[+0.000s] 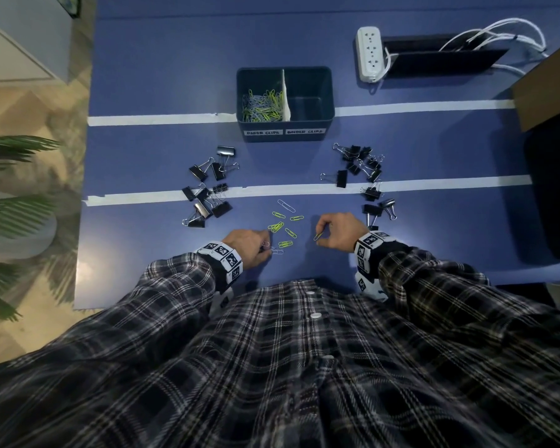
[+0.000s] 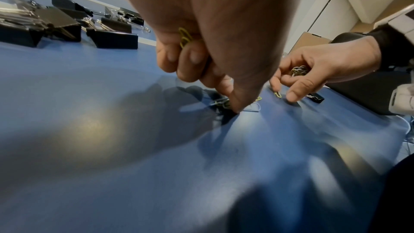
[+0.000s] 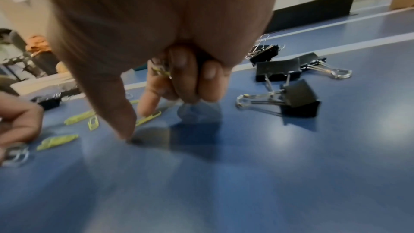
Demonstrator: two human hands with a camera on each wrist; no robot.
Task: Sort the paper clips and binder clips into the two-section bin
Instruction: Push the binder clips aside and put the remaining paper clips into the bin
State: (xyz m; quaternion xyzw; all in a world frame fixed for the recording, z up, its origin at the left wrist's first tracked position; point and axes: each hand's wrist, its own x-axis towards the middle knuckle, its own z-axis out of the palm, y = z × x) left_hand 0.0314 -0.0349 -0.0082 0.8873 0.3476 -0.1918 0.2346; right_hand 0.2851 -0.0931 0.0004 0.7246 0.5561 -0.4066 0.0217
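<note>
The dark two-section bin (image 1: pixel 285 137) stands at the table's middle back. Its left section, labelled for paper clips, holds a heap of green and silver paper clips (image 1: pixel 262 105); the right section shows only its floor. Loose paper clips (image 1: pixel 282 226) lie between my hands. Black binder clips lie in a left group (image 1: pixel 207 189) and a right group (image 1: pixel 362 166). My left hand (image 1: pixel 267 245) keeps green clips (image 2: pixel 184 37) in its curled fingers while its thumb touches silver clips (image 1: pixel 275 251) on the table. My right hand (image 1: pixel 320 234) pinches a green clip (image 1: pixel 317 236) and holds more clips (image 2: pixel 299 71) in its palm.
A white power strip (image 1: pixel 369 54) and a black cable tray (image 1: pixel 434 59) sit at the back right. A cardboard box (image 1: pixel 547 88) overhangs the right edge. Two white tape lines (image 1: pixel 162 119) cross the blue table. Plant leaves (image 1: pixel 13 195) stand off its left side.
</note>
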